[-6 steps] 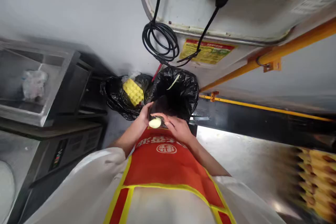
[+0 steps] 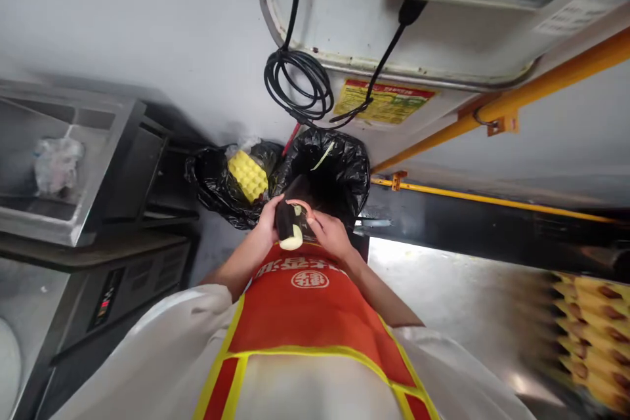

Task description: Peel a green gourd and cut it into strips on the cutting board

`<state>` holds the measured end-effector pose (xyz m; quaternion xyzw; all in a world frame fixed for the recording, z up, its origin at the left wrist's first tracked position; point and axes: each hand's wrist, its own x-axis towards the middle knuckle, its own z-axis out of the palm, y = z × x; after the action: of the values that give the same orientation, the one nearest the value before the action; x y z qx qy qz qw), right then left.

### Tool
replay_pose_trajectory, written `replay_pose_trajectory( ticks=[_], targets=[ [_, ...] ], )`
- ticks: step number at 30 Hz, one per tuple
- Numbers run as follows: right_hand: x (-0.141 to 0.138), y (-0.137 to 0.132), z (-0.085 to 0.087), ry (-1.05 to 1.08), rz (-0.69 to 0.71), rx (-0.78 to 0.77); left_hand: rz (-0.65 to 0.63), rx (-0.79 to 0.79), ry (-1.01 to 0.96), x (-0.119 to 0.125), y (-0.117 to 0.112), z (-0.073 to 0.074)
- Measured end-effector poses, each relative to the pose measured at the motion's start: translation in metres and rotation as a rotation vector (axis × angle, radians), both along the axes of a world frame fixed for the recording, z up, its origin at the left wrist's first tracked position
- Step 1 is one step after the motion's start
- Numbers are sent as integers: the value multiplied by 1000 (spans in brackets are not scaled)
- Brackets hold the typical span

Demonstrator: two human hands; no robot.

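Note:
My left hand [image 2: 269,222] is wrapped round a dark-skinned eggplant [image 2: 284,219]. The near end of the eggplant is bare, showing pale flesh, and a pale patch also shows along its side. In my right hand [image 2: 332,233] is a peeler with an orange-pink frame [image 2: 299,203], lying over the eggplant; its blade is too small to make out. Both hands are in front of my red apron [image 2: 315,315], above the near rim of a bin lined with a black bag [image 2: 355,167]. A pale strip of peel [image 2: 323,155] hangs inside that bag.
Left of the bin, another black bag [image 2: 209,177] holds a yellow egg tray [image 2: 249,176]. A steel sink [image 2: 118,164] stands at the left. Coiled black cable [image 2: 300,85] hangs from a white appliance [image 2: 344,13]. A yellow pipe [image 2: 492,200] runs right; stacked egg trays [image 2: 598,335] sit lower right.
The peeler has shifted away from my body along the eggplant. The eggplant looks turned, with more of its dark side and pale near end showing. The view has shifted slightly.

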<state>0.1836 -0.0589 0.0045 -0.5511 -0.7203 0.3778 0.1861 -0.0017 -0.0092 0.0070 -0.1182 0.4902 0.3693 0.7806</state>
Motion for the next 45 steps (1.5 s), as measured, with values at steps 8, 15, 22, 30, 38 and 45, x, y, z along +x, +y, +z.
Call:
replay_pose_trajectory(
  ticks=[8, 15, 22, 30, 38, 45],
  targets=[
    [7, 17, -23, 13, -151, -35, -119, -32, 16, 4, -8, 21],
    [30, 24, -43, -45, -402, -26, -27, -22, -9, -26, -10, 3],
    [20, 18, -40, 55, -399, -81, 139, 27, -177, -3, -9, -5],
    [2, -7, -28, 210, -480, -237, 267, 193, -240, 23, 11, -3],
    [-3, -15, -17, 331, -519, -340, 190, 254, -283, 31, 6, -15],
    [-8, -15, -7, 642, -629, -502, 165, 229, -280, 29, 5, -13]
  ],
)
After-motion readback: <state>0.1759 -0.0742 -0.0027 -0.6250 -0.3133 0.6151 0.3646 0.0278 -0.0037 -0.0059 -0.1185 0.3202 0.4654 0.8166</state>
